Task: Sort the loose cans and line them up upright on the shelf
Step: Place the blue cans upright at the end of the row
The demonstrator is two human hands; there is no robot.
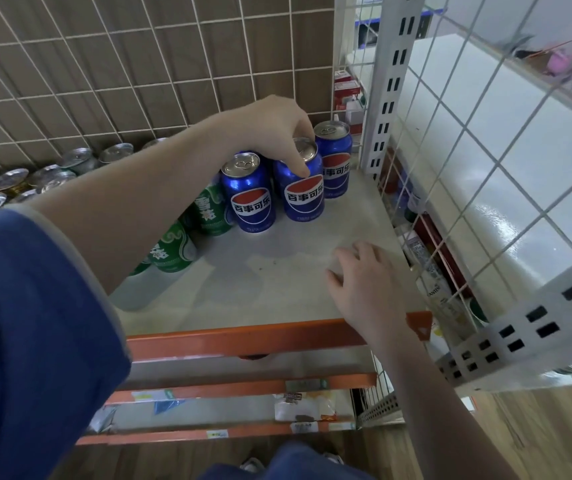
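Fingers of my left hand (279, 131) pinch the middle blue can (303, 183) by its rim; I should seat it flush beside its neighbours while my right hand (357, 282) rests flat and relaxed on the shelf (277, 289).

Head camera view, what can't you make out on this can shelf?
- Green cans: the left forearm hides part of them, so no count.
- Blue can under the left hand: its top is mostly covered.
- Right hand: palm hidden, seen from behind.
- Goods behind the wire mesh: labels blurred.
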